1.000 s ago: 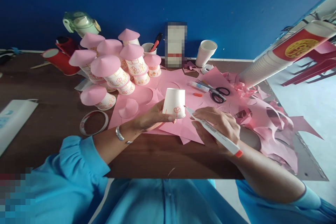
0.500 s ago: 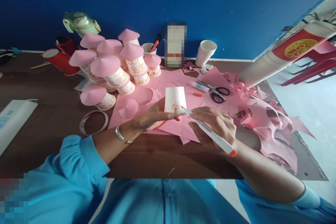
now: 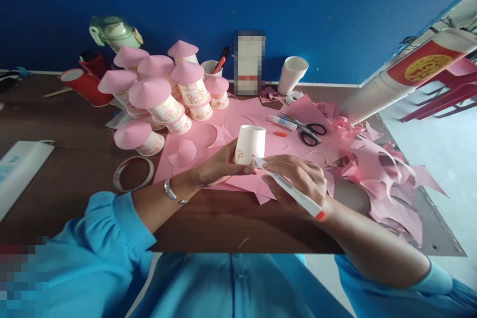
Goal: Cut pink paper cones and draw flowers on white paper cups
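Note:
A white paper cup (image 3: 252, 141) is held over the pink paper by my left hand (image 3: 219, 165), its fingers closed round the cup's left side and bottom. An orange-red flower drawing shows low on the cup's left. My right hand (image 3: 298, 176) grips a white marker (image 3: 298, 195) with an orange-red end, pen fashion. The marker's tip touches or nearly touches the cup's lower front, beside a short orange-red line. Part of the cup's base is hidden by my left thumb.
Cups with pink cone roofs (image 3: 151, 93) stand at the left back. Black-handled scissors (image 3: 312, 134), a glue stick (image 3: 282, 122) and an orange cap (image 3: 280, 134) lie on pink paper (image 3: 208, 109). Paper scraps (image 3: 387, 169) and a long cup stack (image 3: 376, 94) are at right; a tape roll (image 3: 133, 174) lies left.
The cup has turned in my left hand, so the flower has shifted to its left side. My right hand and the marker have moved slightly left, and a short line shows at the tip.

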### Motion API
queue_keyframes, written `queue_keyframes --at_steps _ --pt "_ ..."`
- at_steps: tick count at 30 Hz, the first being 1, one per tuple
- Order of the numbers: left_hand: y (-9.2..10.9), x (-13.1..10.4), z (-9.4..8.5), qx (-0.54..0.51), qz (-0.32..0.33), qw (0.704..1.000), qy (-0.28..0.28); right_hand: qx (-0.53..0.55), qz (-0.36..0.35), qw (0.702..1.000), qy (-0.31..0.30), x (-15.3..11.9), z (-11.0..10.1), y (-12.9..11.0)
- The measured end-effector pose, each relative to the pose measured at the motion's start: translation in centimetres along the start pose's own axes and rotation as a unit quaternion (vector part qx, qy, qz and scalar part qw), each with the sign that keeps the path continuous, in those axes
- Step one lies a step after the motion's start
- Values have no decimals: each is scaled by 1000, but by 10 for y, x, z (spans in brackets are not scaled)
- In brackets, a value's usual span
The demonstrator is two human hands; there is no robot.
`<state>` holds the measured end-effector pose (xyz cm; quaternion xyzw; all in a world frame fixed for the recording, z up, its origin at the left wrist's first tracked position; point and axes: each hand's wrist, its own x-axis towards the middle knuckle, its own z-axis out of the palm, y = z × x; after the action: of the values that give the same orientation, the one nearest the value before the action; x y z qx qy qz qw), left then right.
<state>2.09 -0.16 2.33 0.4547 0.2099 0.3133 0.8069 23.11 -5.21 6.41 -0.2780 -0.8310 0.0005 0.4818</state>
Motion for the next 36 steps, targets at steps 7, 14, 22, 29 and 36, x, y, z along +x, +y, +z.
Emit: queue_keyframes --at_steps 7,14,22,29,36 --pt "2 0 2 21 13 1000 -7 9 18 1000 10 4 -6 1" --pt "2 0 3 12 6 1000 2 9 -11 1000 -10 4 -4 -1" --pt "2 1 3 -4 5 1000 -2 14 -11 1000 -18 1 -2 1" --pt "0 1 0 -5 15 1000 0 6 -19 1000 -17 3 -4 0" --pt "1 -2 -3 -48 31 998 11 -18 0 1000 6 8 -10 2"
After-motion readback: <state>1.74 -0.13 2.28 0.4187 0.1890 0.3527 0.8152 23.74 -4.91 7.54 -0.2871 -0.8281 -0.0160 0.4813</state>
